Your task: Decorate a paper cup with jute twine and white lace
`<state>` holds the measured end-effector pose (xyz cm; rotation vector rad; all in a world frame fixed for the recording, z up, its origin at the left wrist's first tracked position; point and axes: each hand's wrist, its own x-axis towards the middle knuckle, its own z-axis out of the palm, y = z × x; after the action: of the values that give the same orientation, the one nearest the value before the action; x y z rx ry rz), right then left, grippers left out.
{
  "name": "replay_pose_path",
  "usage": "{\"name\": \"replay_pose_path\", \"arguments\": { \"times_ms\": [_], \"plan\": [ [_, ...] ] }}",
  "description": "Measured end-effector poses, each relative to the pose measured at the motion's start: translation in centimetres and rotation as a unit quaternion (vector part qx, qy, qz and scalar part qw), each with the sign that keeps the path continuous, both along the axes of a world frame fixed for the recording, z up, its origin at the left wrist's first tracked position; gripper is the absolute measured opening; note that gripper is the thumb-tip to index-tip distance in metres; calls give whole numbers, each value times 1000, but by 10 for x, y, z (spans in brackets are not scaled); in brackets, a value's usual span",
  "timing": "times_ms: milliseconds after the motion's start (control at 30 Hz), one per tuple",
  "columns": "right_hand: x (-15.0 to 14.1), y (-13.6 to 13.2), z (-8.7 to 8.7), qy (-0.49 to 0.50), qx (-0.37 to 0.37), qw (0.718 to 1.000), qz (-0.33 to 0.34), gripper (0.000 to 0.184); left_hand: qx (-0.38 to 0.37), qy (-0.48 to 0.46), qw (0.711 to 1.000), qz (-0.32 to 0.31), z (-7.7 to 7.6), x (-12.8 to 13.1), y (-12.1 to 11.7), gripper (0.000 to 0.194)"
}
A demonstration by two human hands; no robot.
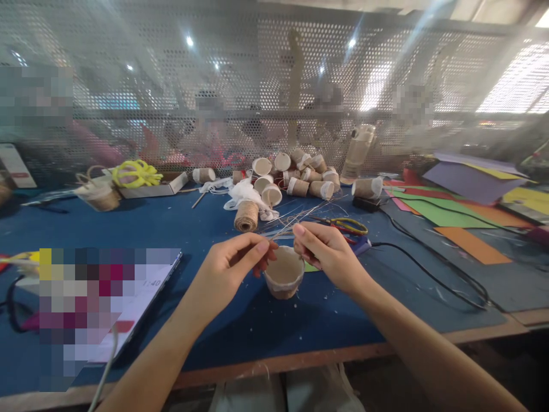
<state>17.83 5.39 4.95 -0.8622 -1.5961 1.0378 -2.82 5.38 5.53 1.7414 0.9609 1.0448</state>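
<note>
A small brown cup [284, 283] with a white lace-like rim stands upright on the blue table mat, its mouth facing up. Above its left rim, my left hand [238, 257] pinches thumb against fingers on a thin wire-like strand [285, 227]. My right hand [323, 243], over the cup's right rim, is closed in a pinch at the same crossing strands; whether they are wire or twine I cannot tell. Just beyond the hands lie a roll of jute twine [246, 216], pliers with yellow and red handles [349, 225] and a glue gun [361, 247], partly hidden.
Several similar cups [295, 176] are heaped at the back against a perforated metal screen [274, 74]. Coloured paper sheets [446, 206] and black cables [446, 274] lie at the right. A calendar-like pad [146, 286] is at the left, and yellow ribbon [136, 173] sits behind it.
</note>
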Motion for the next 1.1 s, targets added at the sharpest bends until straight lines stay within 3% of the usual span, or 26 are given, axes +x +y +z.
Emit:
{"name": "replay_pose_path", "arguments": {
  "times_ms": [200, 400, 1100],
  "plan": [
    [1, 1, 1, -3, -6, 1000, -19, 41, 2, -17, 1000, 12, -5, 3, 3, 25],
    [0, -1, 4, -3, -17, 1000, -14, 42, -14, -43, 999, -3, -4, 4, 2, 22],
    [5, -1, 9, -96, -56, 994, 5, 41, 24, 55, 998, -9, -9, 1, 9, 27]
  ]
}}
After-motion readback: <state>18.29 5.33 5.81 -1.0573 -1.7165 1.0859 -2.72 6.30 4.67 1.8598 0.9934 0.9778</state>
